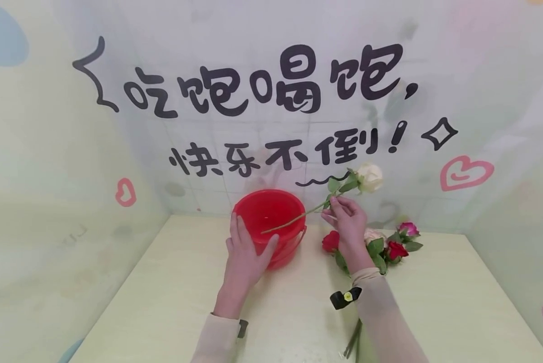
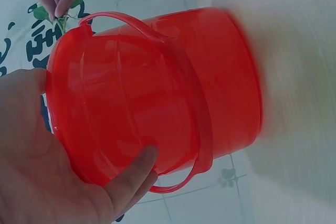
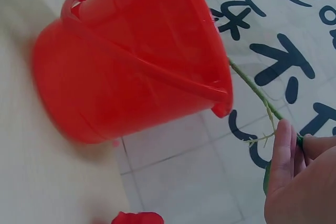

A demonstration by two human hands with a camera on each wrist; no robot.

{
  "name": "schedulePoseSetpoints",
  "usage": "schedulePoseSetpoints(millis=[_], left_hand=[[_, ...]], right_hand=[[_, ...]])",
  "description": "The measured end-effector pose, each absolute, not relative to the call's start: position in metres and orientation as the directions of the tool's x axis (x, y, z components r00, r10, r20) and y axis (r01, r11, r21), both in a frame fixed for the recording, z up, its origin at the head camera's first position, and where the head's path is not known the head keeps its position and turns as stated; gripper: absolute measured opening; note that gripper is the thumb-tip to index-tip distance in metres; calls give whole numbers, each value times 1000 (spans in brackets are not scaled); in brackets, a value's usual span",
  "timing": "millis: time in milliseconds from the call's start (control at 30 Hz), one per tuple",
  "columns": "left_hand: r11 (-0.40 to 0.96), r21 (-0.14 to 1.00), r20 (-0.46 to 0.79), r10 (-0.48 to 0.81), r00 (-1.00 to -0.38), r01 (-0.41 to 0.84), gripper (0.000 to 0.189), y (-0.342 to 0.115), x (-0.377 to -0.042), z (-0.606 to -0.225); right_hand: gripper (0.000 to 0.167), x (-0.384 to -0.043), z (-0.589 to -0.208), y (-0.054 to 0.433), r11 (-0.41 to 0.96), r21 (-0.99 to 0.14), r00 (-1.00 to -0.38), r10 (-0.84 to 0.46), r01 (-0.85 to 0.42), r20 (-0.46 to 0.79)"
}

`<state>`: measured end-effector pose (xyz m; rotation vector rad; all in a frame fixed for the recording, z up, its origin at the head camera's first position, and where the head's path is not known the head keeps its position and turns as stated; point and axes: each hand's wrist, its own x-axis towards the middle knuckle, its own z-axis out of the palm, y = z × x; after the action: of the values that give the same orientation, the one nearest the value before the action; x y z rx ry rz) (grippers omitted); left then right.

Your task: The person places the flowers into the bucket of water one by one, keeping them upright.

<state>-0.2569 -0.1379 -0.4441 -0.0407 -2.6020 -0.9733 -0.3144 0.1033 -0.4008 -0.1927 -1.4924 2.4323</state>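
Note:
A red plastic bucket stands upright on the table. My left hand holds it at the near left, thumb at the rim and fingers spread round the side; its thumb and fingers also show against the bucket in the left wrist view. Right of the bucket, my right hand pinches the green stem of a white artificial rose. The bloom points up and right, while the lower stem slants over the rim, its end inside the bucket's mouth. In the right wrist view the stem runs behind the rim.
Several artificial roses lie on the table at the right, among them a red one and a magenta one, partly hidden by my right arm. Stems reach toward the front. Behind stands a wall covering with black lettering.

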Motion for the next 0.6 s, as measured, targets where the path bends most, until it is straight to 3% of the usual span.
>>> schedulePoseSetpoints(millis=[600], left_hand=[[764,631,347,-121,-930,136,120,-136,-256,-446]], right_hand=[[22,-322,-417,83,-427,-899,-974,226,-92,-7]])
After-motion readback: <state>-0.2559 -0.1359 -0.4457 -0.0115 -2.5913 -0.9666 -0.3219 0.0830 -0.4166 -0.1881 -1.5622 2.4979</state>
